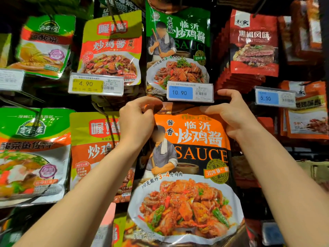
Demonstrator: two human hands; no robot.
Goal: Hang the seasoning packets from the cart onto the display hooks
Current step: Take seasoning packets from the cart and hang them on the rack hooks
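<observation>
My left hand and right hand pinch the orange packet's top corners, keeping it level to find the hook.

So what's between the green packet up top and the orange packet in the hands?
In the head view, a price tag reading 10.90 sits between the green packet and orange packet.

1. Both bare forearms reach up and away from the near edge, converging toward the centre.
2. Left hand: grip curled, thumb and fingertips pinched together.
3. Right hand: fingers bent, thumb stretched left, index raised.
</observation>
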